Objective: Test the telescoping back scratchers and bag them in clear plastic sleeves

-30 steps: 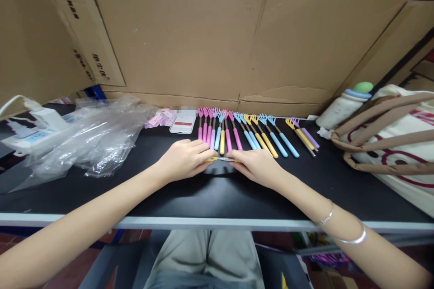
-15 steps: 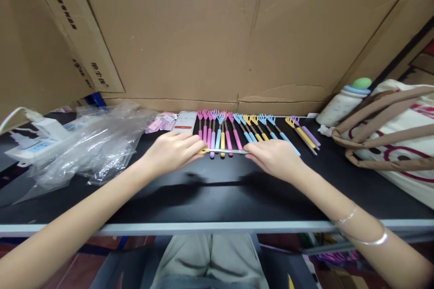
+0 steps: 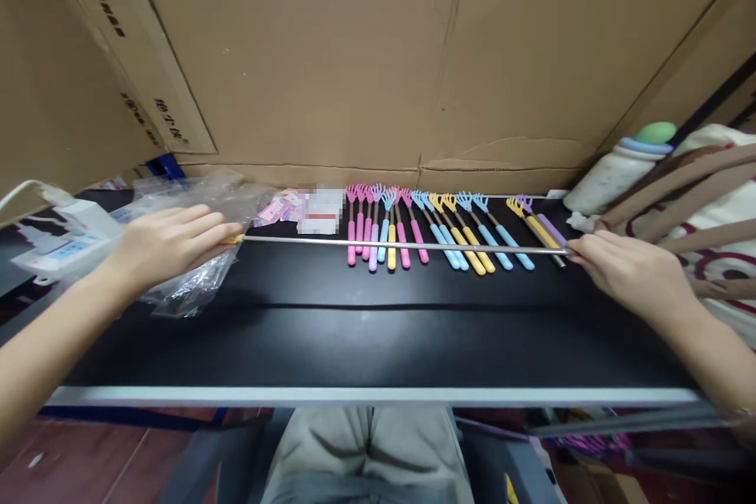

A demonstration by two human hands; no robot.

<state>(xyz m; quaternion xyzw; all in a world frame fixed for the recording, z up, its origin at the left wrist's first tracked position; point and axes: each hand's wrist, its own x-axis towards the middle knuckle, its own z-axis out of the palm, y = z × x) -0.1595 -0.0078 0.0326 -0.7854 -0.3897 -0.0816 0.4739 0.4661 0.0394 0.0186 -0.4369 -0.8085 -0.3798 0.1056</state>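
A thin silver telescopic rod (image 3: 402,245) is held stretched between the left hand (image 3: 171,240), closed on its yellow end, and the right hand (image 3: 631,272), pinched on the other end. It is spanned just above the black surface (image 3: 366,339), across a row of pastel-handled back scratchers (image 3: 390,230). Clear plastic bags (image 3: 189,291) lie beneath the left hand.

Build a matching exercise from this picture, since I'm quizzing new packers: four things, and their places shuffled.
Things:
1. thin silver telescopic metal rod
2. crumpled clear plastic bags
3. white bottle with green cap
4. row of pastel plastic-handled back scratchers
Places:
A. side by side at the back of the black table
B. held between left hand and right hand
C. far right, beside the cream tote bag
D. left, beneath the left hand
Pairs: 1-B, 2-D, 3-C, 4-A
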